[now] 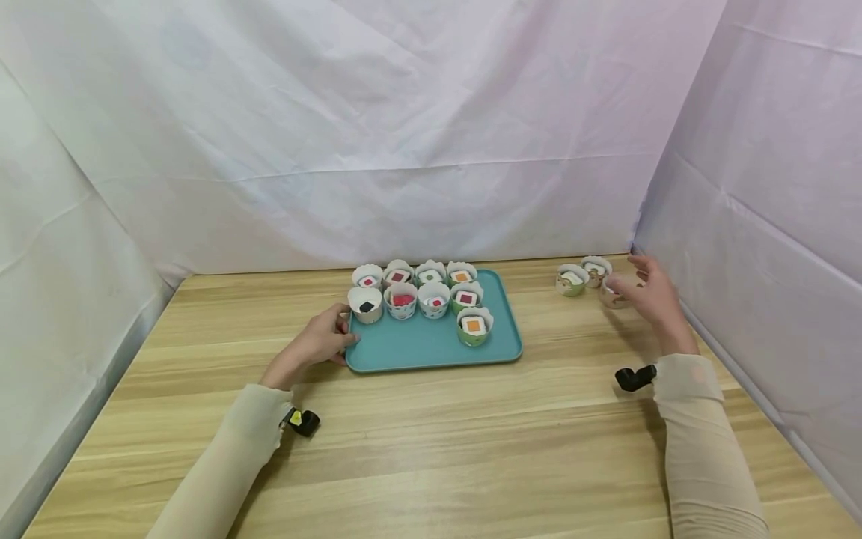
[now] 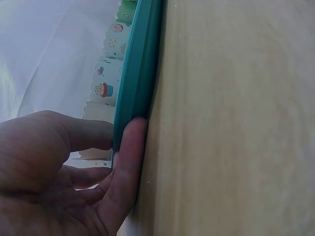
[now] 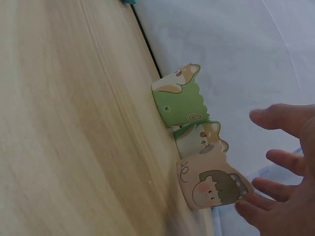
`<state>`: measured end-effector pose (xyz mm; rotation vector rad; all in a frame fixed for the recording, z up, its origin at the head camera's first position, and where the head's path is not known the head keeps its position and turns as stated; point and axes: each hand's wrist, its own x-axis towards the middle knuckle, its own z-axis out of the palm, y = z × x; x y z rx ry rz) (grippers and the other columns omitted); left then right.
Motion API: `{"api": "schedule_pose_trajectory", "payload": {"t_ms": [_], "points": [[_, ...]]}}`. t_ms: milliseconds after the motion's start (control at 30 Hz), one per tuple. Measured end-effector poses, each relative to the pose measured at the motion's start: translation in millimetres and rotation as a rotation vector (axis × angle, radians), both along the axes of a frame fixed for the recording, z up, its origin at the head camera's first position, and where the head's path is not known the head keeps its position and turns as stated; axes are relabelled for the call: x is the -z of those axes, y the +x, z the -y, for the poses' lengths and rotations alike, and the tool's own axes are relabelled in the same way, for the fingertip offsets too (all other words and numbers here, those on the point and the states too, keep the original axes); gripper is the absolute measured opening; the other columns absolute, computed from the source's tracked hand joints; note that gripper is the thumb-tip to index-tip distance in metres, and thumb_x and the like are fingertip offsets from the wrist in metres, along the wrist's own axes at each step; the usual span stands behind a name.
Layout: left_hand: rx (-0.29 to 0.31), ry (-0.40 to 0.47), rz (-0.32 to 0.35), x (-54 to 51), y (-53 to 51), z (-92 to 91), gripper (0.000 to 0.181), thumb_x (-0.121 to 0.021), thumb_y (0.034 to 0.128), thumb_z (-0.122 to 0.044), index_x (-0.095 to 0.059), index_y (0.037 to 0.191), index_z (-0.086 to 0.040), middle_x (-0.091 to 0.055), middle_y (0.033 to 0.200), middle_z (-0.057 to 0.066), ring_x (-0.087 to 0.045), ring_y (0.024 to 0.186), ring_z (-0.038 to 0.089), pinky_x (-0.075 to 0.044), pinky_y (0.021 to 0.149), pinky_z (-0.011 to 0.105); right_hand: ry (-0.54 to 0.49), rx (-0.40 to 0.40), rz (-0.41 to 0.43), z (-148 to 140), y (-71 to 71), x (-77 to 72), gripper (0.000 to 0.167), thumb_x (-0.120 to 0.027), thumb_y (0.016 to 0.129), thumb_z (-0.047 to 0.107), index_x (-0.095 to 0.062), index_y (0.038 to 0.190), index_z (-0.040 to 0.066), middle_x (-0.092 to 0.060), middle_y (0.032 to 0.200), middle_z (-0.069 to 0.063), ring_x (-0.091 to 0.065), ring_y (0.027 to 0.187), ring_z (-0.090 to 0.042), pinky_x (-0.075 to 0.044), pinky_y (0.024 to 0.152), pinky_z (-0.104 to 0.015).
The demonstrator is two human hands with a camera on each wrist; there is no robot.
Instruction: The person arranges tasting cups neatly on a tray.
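A teal tray (image 1: 417,350) holds several paper cups with small printed blocks in them, in two rows plus one cup (image 1: 474,327) in front at the right. My left hand (image 1: 322,338) grips the tray's left edge; in the left wrist view its thumb and fingers (image 2: 129,162) pinch the teal rim (image 2: 140,73). On the right, my right hand (image 1: 652,296) is over a pink cup (image 1: 613,293), fingers spread. The right wrist view shows that hand (image 3: 283,177) beside the pink cup (image 3: 206,179), its lower fingers close to the rim; whether they touch is unclear.
Two more cups, a green one (image 1: 571,281) and one behind it (image 1: 595,270), stand left of the pink cup near the table's back edge. White cloth (image 1: 404,135) hangs behind and at both sides. The wooden table (image 1: 444,449) extends in front of the tray.
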<state>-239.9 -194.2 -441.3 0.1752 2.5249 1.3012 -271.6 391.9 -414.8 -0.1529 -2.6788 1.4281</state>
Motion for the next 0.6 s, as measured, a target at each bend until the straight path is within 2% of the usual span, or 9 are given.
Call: {"api": "schedule_pose_trajectory", "payload": {"t_ms": [133,233,367,433,500,600], "points": [[-0.001,0.004,-0.001,0.1,0.5,-0.1,0.061,-0.062,0.0993,0.0,-0.034,0.154,0.004,-0.049,0.102,0.015,-0.055,0.078,0.019,-0.067,0.063,0.035,-0.007,-0.012,0.048,-5.5,-3.3,9.2,0.098,-0.07,0.098,0.038,-0.007,0.166,0.007,-0.005,0.171,-0.028,-0.012,0.155,-0.053,-0.022,0.124,-0.073],[0.001,0.002,-0.005,0.4,0.6,0.0,0.061,-0.061,0.0993,0.0,-0.034,0.153,0.004,-0.049,0.102,0.015,-0.055,0.078,0.019,-0.067,0.063,0.035,0.002,-0.008,0.076,-8.0,-4.8,14.2,0.101,-0.07,0.098,0.037,-0.003,0.165,0.003,-0.007,0.17,-0.03,-0.017,0.153,-0.055,-0.024,0.124,-0.071],[0.002,-0.004,-0.003,0.2,0.6,0.3,0.061,-0.061,0.0997,-0.001,-0.034,0.154,0.004,-0.049,0.102,0.015,-0.055,0.078,0.019,-0.067,0.063,0.035,0.015,-0.041,0.114,-10.3,-5.8,19.7,0.102,-0.068,0.099,0.035,0.003,0.164,0.001,-0.006,0.169,-0.032,-0.025,0.149,-0.054,-0.029,0.122,-0.067],[0.001,-0.007,-0.001,0.1,0.5,0.2,0.061,-0.061,0.0999,-0.001,-0.033,0.154,0.003,-0.049,0.103,0.015,-0.055,0.078,0.019,-0.067,0.063,0.035,0.034,-0.055,0.12,-10.9,-6.2,22.1,0.102,-0.067,0.1,0.035,0.004,0.164,0.0,-0.012,0.167,-0.035,-0.031,0.144,-0.05,-0.037,0.118,-0.058],[-0.001,-0.008,0.003,0.0,0.3,0.1,0.062,-0.061,0.1,-0.001,-0.033,0.154,0.003,-0.049,0.103,0.015,-0.055,0.077,0.018,-0.067,0.063,0.034,0.051,-0.059,0.117,-11.6,-6.9,24.7,0.1,-0.066,0.1,0.034,0.003,0.164,-0.001,-0.022,0.161,-0.038,-0.04,0.137,-0.045,-0.045,0.108,-0.041],[-0.004,-0.007,0.005,0.0,0.0,-0.1,0.062,-0.062,0.0998,-0.001,-0.033,0.155,0.003,-0.049,0.102,0.014,-0.055,0.076,0.018,-0.067,0.063,0.034,0.116,-0.059,0.095,-12.6,-7.8,28.2,0.095,-0.065,0.101,0.033,-0.003,0.162,-0.006,-0.038,0.148,-0.04,-0.05,0.121,-0.035,-0.043,0.086,-0.015]]}}
